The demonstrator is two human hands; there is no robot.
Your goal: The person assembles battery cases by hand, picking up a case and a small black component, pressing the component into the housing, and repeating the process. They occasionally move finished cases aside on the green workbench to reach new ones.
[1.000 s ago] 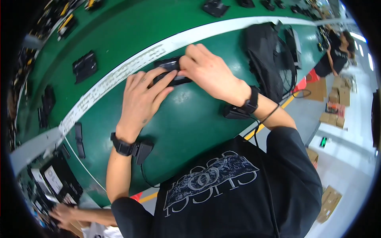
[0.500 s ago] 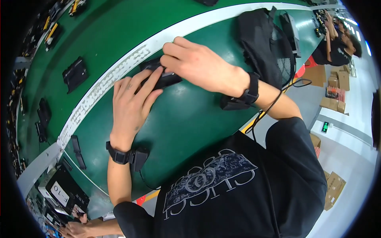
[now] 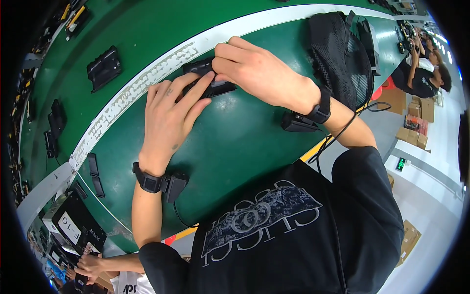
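Observation:
A black plastic part (image 3: 224,88) lies on the green tabletop by the white border, mostly covered by my hands. My left hand (image 3: 169,109) rests over its left side, fingers stretched and apart, index fingertip on the part. From the right, my right hand (image 3: 257,70) bends over the same part with fingers curled and thumb drawn in. Its fingertips meet near my left index fingertip; whatever they pinch is hidden. Each wrist wears a black strap with a small black box.
Across the white border (image 3: 215,38), a green surface carries a black housing (image 3: 104,68) and other dark parts. A black mesh bag (image 3: 338,54) sits at right, a cable (image 3: 342,128) crossing my forearm. Left are black strips (image 3: 95,175), a labelled black box (image 3: 78,225) and another person's hand (image 3: 90,267).
The view has shifted slightly. The housing and dark parts beyond the border have moved farther away along it. My hands stay at the black part, with the right fingers slightly more curled in.

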